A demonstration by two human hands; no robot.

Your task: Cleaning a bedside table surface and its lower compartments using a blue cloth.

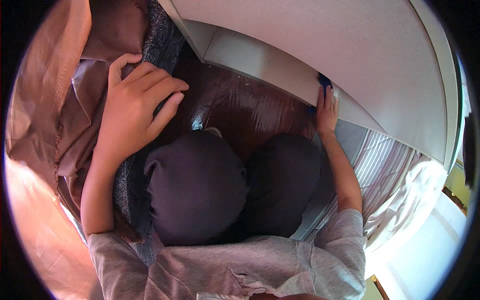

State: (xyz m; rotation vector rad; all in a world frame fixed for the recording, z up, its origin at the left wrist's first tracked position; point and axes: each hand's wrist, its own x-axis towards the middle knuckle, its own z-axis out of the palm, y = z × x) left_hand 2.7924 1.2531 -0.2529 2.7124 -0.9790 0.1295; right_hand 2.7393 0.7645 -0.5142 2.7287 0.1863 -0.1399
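Note:
My right hand reaches to the pale board along the base of a white piece of furniture. Its fingers are stretched over a dark blue thing, perhaps a cloth, which peeks out past the fingertips and beside the palm. Most of that thing is hidden under the hand. On the left, my left hand is raised with loosely bent fingers spread apart and nothing in them. It is closest to brown shiny fabric and a dark blue patterned cloth.
Dark reddish-brown floorboards shine between my bent knees and the furniture. Striped fabric and a white cloth hang at the right. Orange-brown fabric fills the left edge.

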